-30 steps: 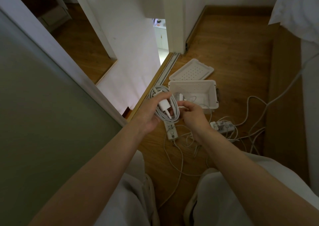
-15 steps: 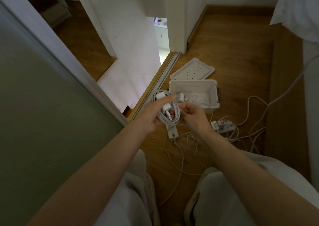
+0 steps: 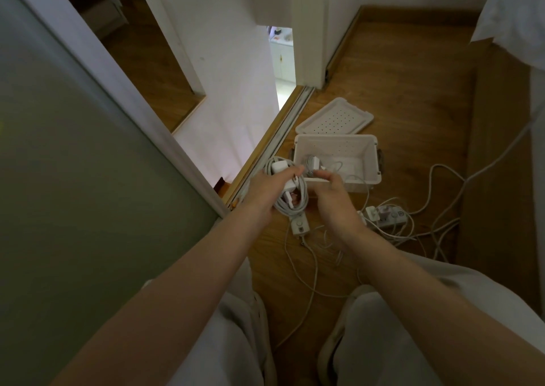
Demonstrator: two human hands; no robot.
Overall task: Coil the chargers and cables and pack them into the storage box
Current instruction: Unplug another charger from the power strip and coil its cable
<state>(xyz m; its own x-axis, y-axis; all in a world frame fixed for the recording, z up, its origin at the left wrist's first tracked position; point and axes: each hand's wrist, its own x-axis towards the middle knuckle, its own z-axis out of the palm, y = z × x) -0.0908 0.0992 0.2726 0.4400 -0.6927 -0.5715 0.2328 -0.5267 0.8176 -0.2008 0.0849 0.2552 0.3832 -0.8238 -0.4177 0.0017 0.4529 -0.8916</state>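
Coiled cable (image 3: 290, 205), white, with two charger plugs (image 3: 283, 176) lying against its loops, hangs in the air at 8 o'clock of the storage box (image 3: 372, 161), just short of its near-left corner. The left hand (image 3: 262, 192) grips the bundle, with fingers curled round the loops and across the plugs. No tie or band shows on the coil. Risk: on release the loops may spring apart. The plugs, held only by finger pressure, may slide out onto the door track (image 3: 283, 137) or the floor (image 3: 398, 84).

At 6 o'clock of the coil a power strip (image 3: 299, 224) lies on the floor. Whether a tail of the coil reaches it cannot be told; if one does, it could snag.

The right hand (image 3: 333, 199) hovers at 3 o'clock of the coil, just beside it, fingers loosely curled toward the bundle. Whether it pinches a strand cannot be told. It sits over the box's near rim, so the bundle could catch there on entry.

The box stands open, and its lid (image 3: 336, 117) lies at 12 o'clock. A small charger (image 3: 314, 162) with a thin lead already occupies the left end, where the bundle would likely land. The two may tangle.

At 4 o'clock of the box a second power strip (image 3: 389, 217) and loose cables (image 3: 316, 267) sprawl uncoiled. Most of the task appears to remain, and the knees are close enough to trap those cables.
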